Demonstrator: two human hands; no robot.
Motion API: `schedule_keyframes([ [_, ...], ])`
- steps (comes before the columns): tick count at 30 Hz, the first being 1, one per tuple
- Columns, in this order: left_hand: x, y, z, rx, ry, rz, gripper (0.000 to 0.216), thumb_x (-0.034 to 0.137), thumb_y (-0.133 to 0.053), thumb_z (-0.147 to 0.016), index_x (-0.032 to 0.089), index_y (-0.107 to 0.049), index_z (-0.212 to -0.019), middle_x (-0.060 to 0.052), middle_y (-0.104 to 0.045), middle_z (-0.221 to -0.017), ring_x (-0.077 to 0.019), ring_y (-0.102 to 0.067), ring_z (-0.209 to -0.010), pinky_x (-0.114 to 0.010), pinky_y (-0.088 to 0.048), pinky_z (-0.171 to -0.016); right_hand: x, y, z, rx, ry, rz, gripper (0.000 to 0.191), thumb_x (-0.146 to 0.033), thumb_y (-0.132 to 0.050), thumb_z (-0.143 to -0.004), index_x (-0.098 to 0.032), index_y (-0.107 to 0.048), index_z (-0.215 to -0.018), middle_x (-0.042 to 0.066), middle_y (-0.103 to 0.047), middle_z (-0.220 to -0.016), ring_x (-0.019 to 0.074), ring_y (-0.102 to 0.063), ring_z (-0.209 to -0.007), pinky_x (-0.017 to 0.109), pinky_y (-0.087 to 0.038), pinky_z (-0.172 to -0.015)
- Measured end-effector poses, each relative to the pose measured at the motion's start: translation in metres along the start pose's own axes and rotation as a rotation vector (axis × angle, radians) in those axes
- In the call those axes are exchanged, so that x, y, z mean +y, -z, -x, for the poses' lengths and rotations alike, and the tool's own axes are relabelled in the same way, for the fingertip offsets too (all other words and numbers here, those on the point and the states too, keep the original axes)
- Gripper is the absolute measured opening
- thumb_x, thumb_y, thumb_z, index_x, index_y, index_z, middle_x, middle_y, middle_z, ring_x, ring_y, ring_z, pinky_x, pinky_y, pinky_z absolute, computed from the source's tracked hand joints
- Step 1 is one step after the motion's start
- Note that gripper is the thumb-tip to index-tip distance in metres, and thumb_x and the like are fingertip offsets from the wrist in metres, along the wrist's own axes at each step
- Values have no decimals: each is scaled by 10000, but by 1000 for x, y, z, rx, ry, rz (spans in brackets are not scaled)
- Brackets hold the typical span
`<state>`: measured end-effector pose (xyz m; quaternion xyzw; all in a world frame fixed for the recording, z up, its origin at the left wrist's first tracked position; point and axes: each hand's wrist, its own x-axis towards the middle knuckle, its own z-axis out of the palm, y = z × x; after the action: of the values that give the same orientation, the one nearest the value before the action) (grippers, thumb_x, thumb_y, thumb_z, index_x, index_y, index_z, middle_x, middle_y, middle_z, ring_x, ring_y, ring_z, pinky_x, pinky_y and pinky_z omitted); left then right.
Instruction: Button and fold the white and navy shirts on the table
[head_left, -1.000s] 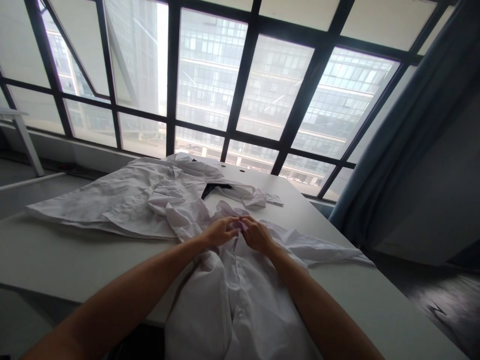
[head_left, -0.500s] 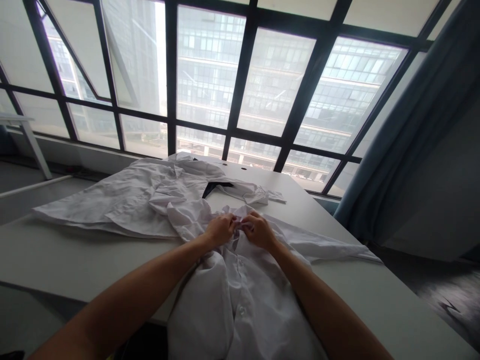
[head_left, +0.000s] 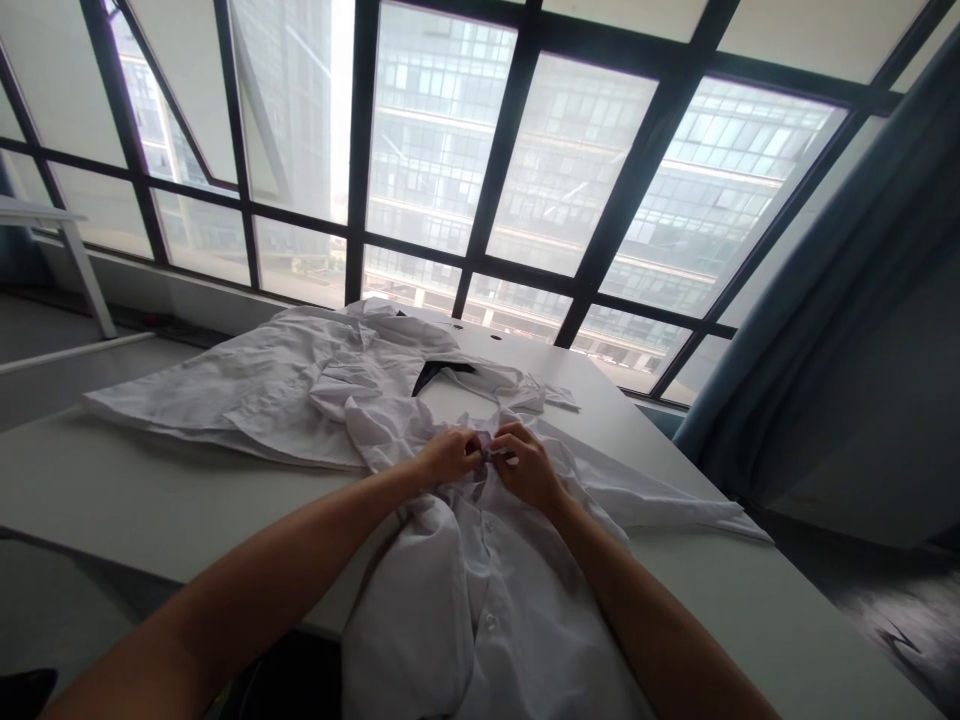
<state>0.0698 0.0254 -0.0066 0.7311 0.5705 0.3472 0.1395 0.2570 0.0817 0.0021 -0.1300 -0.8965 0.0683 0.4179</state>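
A white button-up shirt (head_left: 540, 610) lies over the near table edge, its front facing up and its lower part hanging toward me. Buttons run down its middle placket. My left hand (head_left: 454, 455) is closed on the fabric near the collar end. Right beside it, my right hand (head_left: 523, 462) pinches the opposite edge of the same placket, with thumb and fingers nearly meeting the left ones. Whether a button is between the fingertips is too small to tell. One sleeve (head_left: 675, 505) stretches out to the right.
Another white shirt (head_left: 262, 380) lies rumpled on the white table (head_left: 285, 510) at the left and back. A dark item (head_left: 442, 372) shows between the shirts. Large windows stand behind, a blue curtain (head_left: 817, 270) hangs at the right, and another white table (head_left: 37, 212) is at far left.
My fingers have shifted slightly at the placket, and the right hand's fingers are a little more raised and spread. The view has turned slightly; the shirts lie as before.
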Motion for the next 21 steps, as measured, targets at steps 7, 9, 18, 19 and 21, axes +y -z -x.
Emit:
schedule_keyframes([
  [7, -6, -1, -7, -175, 3, 244, 143, 233, -534, -853, 132, -626, -810, 20, -602, -690, -115, -519, -649, -210, -393, -604, 1, 0, 1, -38, -60, 37, 261, -47, -553, -732, -214, -640, -913, 60, -663, -948, 195, -642, -852, 312, -525, -759],
  [9, -9, -2, -8, -208, 16, 257, 135, 234, -541, -844, 136, -599, -772, 28, -571, -669, -111, -496, -633, -213, -380, -592, 0, 1, 1, -49, -69, 56, 271, -55, -552, -734, -213, -650, -931, 65, -670, -952, 206, -644, -864, 324, -520, -773],
  [18, -4, -9, -4, 4, -29, -67, 105, 204, -538, -830, 151, -577, -912, -51, -622, -840, -178, -560, -758, -284, -444, -712, -7, 0, -3, -158, -141, 77, 144, -196, -636, -790, -230, -657, -928, 52, -695, -917, 213, -645, -828, 322, -498, -749],
  [19, -2, -10, -3, 24, -28, -113, 120, 200, -528, -833, 151, -579, -930, -67, -631, -876, -191, -574, -786, -295, -452, -737, -6, -1, -3, -159, -155, 75, 145, -191, -643, -779, -228, -651, -919, 50, -698, -907, 213, -646, -823, 319, -497, -747],
  [21, 0, -10, -3, 48, -24, -156, 144, 204, -510, -841, 153, -584, -954, -79, -641, -909, -206, -593, -812, -309, -459, -762, -4, -3, -3, -166, -171, 85, 145, -186, -639, -782, -225, -641, -922, 49, -698, -907, 210, -646, -817, 310, -494, -740],
])
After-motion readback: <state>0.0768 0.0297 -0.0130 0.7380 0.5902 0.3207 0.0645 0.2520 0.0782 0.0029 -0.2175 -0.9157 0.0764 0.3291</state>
